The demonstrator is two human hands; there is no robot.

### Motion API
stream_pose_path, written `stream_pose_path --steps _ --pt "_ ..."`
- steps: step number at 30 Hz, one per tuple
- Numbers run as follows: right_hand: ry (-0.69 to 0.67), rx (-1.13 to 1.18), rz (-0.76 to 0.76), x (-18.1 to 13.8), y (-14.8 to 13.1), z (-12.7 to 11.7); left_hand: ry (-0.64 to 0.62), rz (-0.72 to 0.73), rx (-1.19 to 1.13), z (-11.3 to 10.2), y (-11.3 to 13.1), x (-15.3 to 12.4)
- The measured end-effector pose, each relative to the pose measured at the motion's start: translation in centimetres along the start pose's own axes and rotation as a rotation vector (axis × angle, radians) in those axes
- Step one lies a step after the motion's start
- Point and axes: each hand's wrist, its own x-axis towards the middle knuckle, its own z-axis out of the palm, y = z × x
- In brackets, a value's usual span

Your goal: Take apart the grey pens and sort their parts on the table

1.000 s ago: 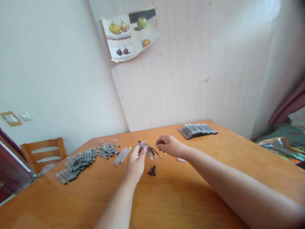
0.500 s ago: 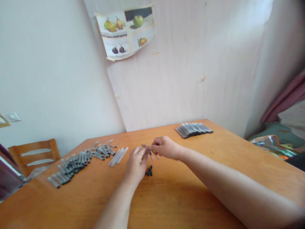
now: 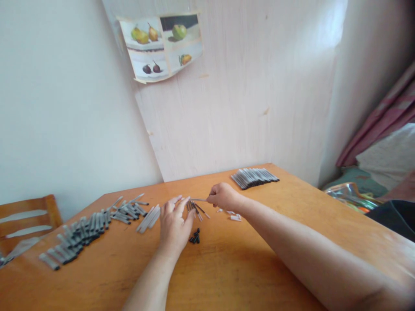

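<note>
My left hand [image 3: 174,223] lies over the orange wooden table [image 3: 246,263] with its fingers stretched out and nothing in it. My right hand [image 3: 223,196] is pinched on one end of a thin grey pen barrel [image 3: 197,200] that points left toward the left fingertips. Just beyond the left fingers lie a few loose thin pen parts [image 3: 196,210]. A small cluster of black tips [image 3: 195,236] sits right of the left hand. Small white bits [image 3: 234,217] lie under my right wrist.
A long heap of grey and black pen pieces [image 3: 87,229] spreads along the table's left side, with pale tubes [image 3: 148,218] beside it. A neat row of finished pens [image 3: 254,177] lies at the far right corner. A wooden chair [image 3: 26,218] stands at the left.
My left hand let go of the pen barrel and spread open over the table. My right hand closed on the barrel. The view swung to the right.
</note>
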Motion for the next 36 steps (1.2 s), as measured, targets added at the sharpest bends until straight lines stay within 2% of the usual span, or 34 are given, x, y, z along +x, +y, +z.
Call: stream_pose_path --steps 2,6,11,19,36 --pt "0.153 -0.090 0.033 0.7 1.3 -0.9 0.042 -0.040 0.004 -0.1 -0.4 0.0" --pt "0.345 -0.257 0.208 1.4 4.4 -3.1 0.106 -0.108 0.005 -0.3 -1.2 0.1" --pt "0.438 -0.387 0.387 1.4 7.9 -4.5 0.143 -0.136 -0.004 -0.5 -1.5 0.2" --pt "0.428 -0.520 0.494 1.5 10.9 -4.2 0.138 -0.143 -0.003 -0.5 -1.6 0.3" --pt "0.336 -0.561 0.510 1.9 11.5 -3.3 0.098 -0.150 0.000 -0.2 -1.6 0.2"
